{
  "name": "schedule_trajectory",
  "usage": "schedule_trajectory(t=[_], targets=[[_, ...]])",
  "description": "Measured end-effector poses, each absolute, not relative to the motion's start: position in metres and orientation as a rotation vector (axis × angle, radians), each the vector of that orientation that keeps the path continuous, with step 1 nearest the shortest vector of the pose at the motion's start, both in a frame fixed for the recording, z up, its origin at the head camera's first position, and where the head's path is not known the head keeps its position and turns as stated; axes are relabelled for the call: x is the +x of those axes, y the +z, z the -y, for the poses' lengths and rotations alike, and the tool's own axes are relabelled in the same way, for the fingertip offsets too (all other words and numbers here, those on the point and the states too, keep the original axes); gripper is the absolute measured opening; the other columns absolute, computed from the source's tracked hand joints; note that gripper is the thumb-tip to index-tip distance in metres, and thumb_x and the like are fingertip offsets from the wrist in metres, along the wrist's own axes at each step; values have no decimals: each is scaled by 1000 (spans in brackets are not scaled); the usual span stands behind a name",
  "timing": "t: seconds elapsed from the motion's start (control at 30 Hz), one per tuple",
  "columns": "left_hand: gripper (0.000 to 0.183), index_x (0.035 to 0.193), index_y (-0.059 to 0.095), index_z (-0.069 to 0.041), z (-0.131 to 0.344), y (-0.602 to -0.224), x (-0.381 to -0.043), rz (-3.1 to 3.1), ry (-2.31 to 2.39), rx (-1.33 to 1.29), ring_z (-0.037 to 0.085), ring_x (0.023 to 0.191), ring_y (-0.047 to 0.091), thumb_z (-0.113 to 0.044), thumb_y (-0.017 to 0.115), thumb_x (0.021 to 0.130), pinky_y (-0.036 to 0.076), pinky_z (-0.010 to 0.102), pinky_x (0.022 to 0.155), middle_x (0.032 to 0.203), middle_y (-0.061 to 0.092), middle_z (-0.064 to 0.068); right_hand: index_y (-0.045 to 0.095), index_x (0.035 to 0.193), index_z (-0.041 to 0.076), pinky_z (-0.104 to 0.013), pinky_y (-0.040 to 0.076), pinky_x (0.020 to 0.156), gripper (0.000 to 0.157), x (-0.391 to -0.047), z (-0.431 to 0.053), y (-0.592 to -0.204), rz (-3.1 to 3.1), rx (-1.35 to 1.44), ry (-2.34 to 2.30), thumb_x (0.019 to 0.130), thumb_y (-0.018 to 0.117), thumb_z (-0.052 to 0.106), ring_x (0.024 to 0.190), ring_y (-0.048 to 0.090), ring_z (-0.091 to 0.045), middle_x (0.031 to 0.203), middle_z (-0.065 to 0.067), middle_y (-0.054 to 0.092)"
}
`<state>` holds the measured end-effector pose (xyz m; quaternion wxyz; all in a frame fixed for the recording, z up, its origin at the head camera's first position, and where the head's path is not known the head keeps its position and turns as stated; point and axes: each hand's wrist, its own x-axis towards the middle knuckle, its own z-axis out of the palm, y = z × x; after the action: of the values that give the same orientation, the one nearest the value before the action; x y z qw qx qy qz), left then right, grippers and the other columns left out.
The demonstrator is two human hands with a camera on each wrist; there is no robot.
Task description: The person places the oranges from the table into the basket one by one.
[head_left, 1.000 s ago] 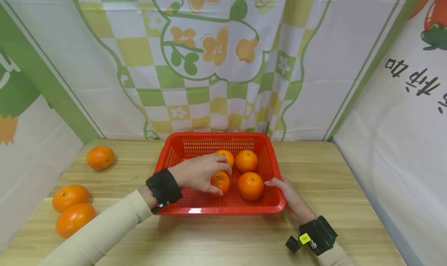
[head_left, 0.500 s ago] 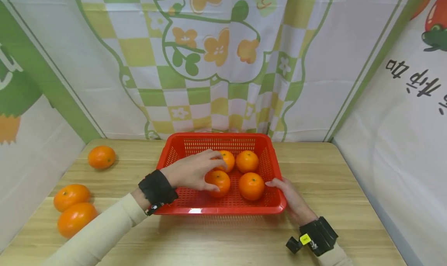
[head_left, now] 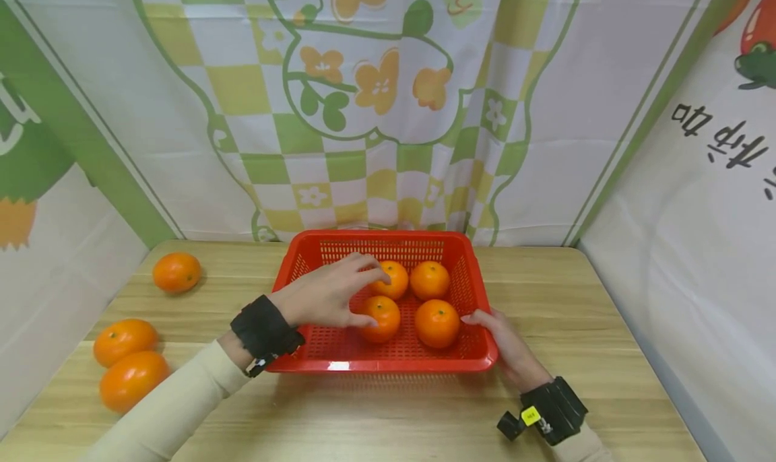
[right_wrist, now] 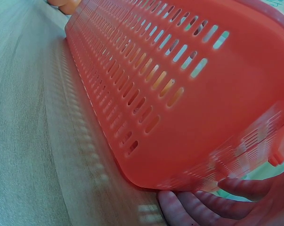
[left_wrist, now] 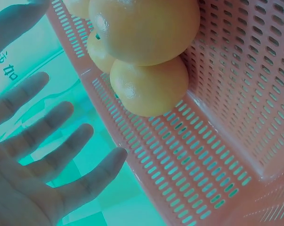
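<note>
Several oranges sit in a red plastic basket [head_left: 382, 366] with slotted walls. My left hand [head_left: 327, 292] hovers over its left half, fingers spread and holding nothing. Closest to its thumb is the front-left orange [head_left: 384, 320]; behind that lies another orange [head_left: 395, 280], partly overlapped by the fingers. In the left wrist view, the fingers [left_wrist: 61, 153] are apart from the oranges [left_wrist: 144, 30]. My right hand [head_left: 508, 344] grips the basket's right end, thumb over the rim. The right wrist view shows its fingers [right_wrist: 217, 205] curled low against the outer wall.
On the wooden table [head_left: 388, 421], left of the basket, lie a single orange [head_left: 176, 272] at the back and two touching oranges [head_left: 124, 343] nearer the front. A printed curtain [head_left: 376, 179] hangs behind the basket, and white cloth walls stand at both sides.
My left hand has released the front-left orange and drawn back to the left, its fingers opening wider. That orange stays in the basket. My right hand keeps its hold on the basket.
</note>
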<state>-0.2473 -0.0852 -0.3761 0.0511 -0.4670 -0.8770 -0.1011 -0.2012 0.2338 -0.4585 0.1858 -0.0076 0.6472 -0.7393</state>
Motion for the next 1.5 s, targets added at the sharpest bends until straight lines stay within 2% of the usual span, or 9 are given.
schedule_trajectory(t=[0.27,0.53,0.7,0.97,1.2,1.5], targets=[[58,119,56,-17,91,-374,-250,2612,-304,-1395,15,108,41,-46,76,73,47,34,89,117,50,0,37,136,2,-44,52,84,53,-201,-233,-459,-1835,-21,-2080,89,53,20,101,59,-34,123,-18,56],[53,116,58,-18,98,-370,-253,2590,-283,-1342,16,103,44,-46,75,74,47,40,86,112,51,-1,37,136,1,-47,50,85,51,-201,-234,-459,-1813,-40,-2094,90,52,18,101,58,-36,123,-18,56],[51,115,58,-16,102,-369,-255,2578,-314,-1350,21,104,44,-45,74,76,46,45,85,112,52,3,37,135,1,-46,51,84,51,-201,-233,-458,-1827,-27,-2087,90,52,18,101,59,-35,122,-18,57],[47,112,59,-16,109,-364,-256,2524,-347,-1325,21,102,43,-44,72,78,42,48,87,109,51,2,39,134,0,-44,52,83,50,-200,-233,-457,-1848,-17,-2075,90,52,19,100,59,-33,120,-17,58],[48,110,60,-14,116,-359,-256,2450,-363,-1317,21,100,45,-46,72,77,43,45,85,106,53,3,38,135,1,-45,51,84,51,-201,-233,-458,-1830,-30,-2080,90,52,19,100,59,-34,121,-18,58],[48,110,59,-9,132,-353,-257,2418,-444,-1286,20,100,45,-37,77,75,45,42,86,105,52,5,38,135,0,-45,51,84,51,-200,-234,-458,-1826,-29,-2071,90,52,20,101,59,-36,120,-17,60]])
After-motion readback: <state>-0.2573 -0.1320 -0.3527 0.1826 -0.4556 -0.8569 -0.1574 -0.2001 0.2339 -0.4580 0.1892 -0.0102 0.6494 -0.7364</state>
